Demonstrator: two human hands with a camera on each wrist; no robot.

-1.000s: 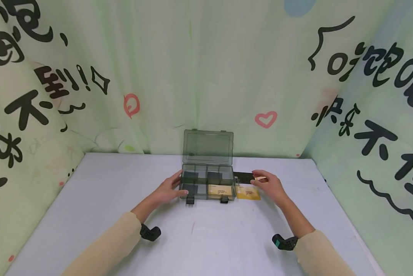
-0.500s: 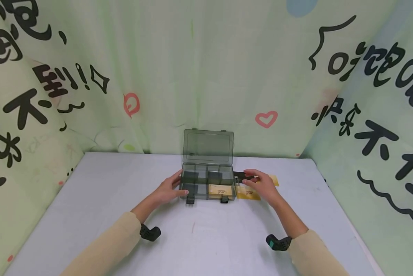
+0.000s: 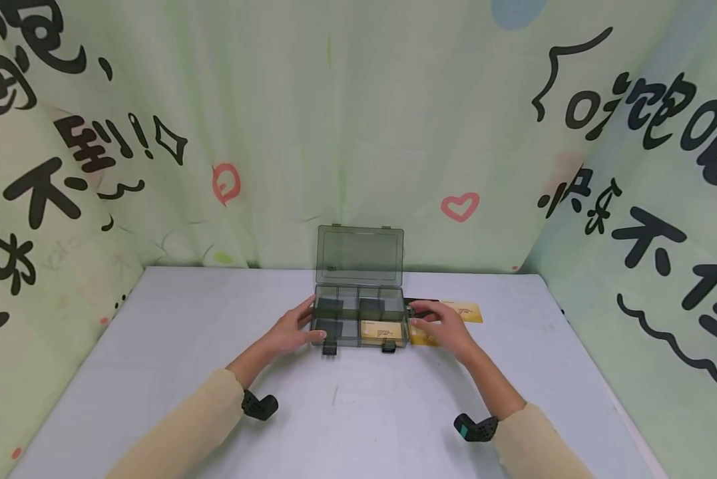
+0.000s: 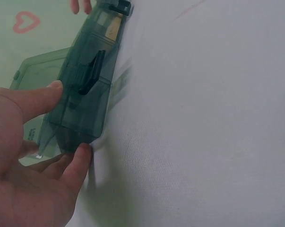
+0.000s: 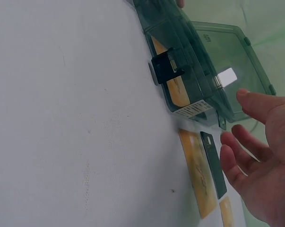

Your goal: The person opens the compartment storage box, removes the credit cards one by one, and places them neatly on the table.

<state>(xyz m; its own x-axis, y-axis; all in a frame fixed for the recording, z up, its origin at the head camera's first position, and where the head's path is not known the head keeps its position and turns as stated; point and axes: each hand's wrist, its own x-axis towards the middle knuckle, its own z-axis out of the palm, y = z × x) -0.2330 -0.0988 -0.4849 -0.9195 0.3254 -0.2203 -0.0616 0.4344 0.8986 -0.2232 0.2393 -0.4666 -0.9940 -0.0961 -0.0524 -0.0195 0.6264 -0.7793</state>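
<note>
A translucent grey-green compartment box (image 3: 350, 342) stands on the table with its lid (image 3: 360, 253) raised at the back. My left hand (image 3: 289, 330) holds its left end, thumb at the front corner and fingers along the side. At the right end, my right hand (image 3: 448, 327) hovers with thumb and fingers apart and nothing between them. Below it lie a yellow card (image 5: 199, 175) and a dark card (image 5: 213, 163), both partly covered in the head view. Inside the box, a yellow card (image 3: 382, 328) fills the front right compartment, and dark pieces (image 3: 329, 307) show in other compartments.
Farther right on the table lies another yellow card (image 3: 466, 311). Two dark latches (image 3: 329, 347) hang at the box's front. A printed curtain (image 3: 274, 133) encloses the white table (image 3: 346, 412) at the back and both sides.
My right hand has moved left along the dark card to the box's right end, uncovering the far right yellow card. The left hand and box have stayed put.
</note>
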